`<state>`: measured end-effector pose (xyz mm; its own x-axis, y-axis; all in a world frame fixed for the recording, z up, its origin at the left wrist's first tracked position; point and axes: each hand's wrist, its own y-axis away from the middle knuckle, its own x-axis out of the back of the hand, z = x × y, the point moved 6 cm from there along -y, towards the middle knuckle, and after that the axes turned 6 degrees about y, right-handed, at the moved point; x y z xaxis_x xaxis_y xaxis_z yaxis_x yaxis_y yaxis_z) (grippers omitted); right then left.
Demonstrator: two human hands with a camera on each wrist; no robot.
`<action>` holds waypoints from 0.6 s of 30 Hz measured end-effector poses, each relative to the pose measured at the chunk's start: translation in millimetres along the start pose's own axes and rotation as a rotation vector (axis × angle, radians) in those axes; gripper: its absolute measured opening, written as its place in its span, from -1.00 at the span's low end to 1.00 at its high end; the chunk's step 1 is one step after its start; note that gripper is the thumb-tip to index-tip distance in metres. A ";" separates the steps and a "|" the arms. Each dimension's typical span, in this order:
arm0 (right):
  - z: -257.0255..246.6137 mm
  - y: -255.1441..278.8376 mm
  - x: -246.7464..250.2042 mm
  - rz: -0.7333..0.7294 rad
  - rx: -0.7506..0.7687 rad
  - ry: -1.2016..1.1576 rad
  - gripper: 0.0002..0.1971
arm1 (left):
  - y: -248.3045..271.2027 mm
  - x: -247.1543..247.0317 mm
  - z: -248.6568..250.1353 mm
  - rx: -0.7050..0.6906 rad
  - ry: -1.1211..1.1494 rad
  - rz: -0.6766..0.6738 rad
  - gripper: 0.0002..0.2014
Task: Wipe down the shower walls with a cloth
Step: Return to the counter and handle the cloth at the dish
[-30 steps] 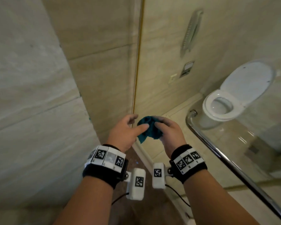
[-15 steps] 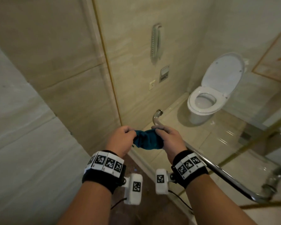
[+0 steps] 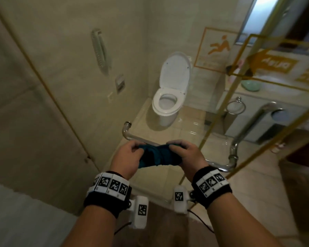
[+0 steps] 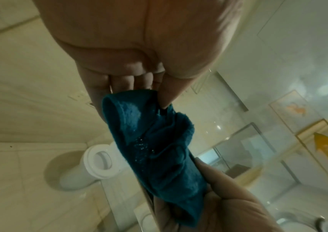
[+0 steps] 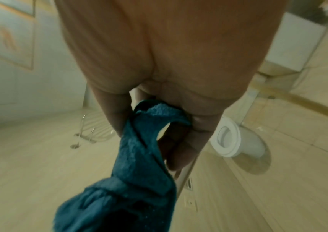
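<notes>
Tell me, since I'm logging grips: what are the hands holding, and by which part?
Both hold the teal cloth: the left hand pinches its left end, the right hand its right end, bunched between them.

White toilet [image 3: 169, 97] at 12 o'clock, lid raised. Chrome handle bar [image 3: 228, 157] on glass door at 3 o'clock. Slip-warning sign [image 3: 216, 49] at 1 o'clock. Towel ring [image 3: 235, 106] at 2 o'clock.

left hand [image 3: 128, 158], right hand [image 3: 185, 155], both clenched
</notes>
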<state>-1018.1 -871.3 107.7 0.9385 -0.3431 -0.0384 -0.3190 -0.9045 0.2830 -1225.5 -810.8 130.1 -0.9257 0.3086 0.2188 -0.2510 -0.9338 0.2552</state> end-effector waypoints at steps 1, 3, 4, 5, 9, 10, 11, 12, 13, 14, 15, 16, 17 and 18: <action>0.2 6.8 9.4 0.022 -0.011 -0.043 -0.88 | -0.4 -6.9 -0.1 -0.016 0.001 -0.034 -0.77; 2.1 19.3 28.7 0.068 -0.018 -0.167 -0.87 | 0.4 -22.5 6.3 -0.057 0.022 -0.101 -0.72; 2.8 25.4 38.5 0.098 -0.019 -0.213 -0.86 | 1.1 -31.1 10.0 -0.072 0.039 -0.138 -0.70; 2.8 31.2 48.7 0.132 -0.018 -0.245 -0.87 | 1.3 -40.3 13.1 -0.079 0.047 -0.173 -0.68; -0.1 57.3 94.3 0.255 0.020 -0.322 -0.83 | 11.1 -83.3 28.6 -0.049 0.067 -0.328 -0.70; -0.6 64.4 106.3 0.288 0.030 -0.329 -0.82 | 14.8 -95.6 33.9 -0.038 0.079 -0.365 -0.72; -0.5 71.5 118.3 0.318 0.042 -0.341 -0.80 | 18.8 -108.0 39.4 -0.021 0.097 -0.396 -0.74; 0.7 78.3 130.6 0.345 0.057 -0.357 -0.78 | 23.2 -121.1 44.3 0.005 0.122 -0.426 -0.76; 2.0 85.4 142.5 0.371 0.072 -0.368 -0.74 | 27.4 -134.6 47.5 0.033 0.149 -0.462 -0.78; 3.9 92.5 154.7 0.404 0.084 -0.373 -0.70 | 31.5 -149.0 50.0 0.057 0.170 -0.505 -0.80; 4.8 100.7 166.6 0.435 0.098 -0.375 -0.71 | 36.3 -163.6 51.9 0.068 0.171 -0.550 -0.84; 6.0 109.4 179.2 0.472 0.109 -0.378 -0.76 | 43.3 -178.0 54.8 0.065 0.158 -0.603 -0.89; 6.2 118.8 191.2 0.510 0.116 -0.383 -0.82 | 50.0 -191.3 57.1 0.050 0.128 -0.657 -0.90; 6.9 128.6 203.5 0.552 0.117 -0.387 -0.86 | 56.1 -205.1 59.0 0.013 0.072 -0.709 -0.88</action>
<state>-869.0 -1059.1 129.7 0.5269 -0.8078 -0.2643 -0.7697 -0.5854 0.2548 -1033.0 -915.7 155.2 -0.5573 0.8276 -0.0665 -0.7965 -0.5103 0.3245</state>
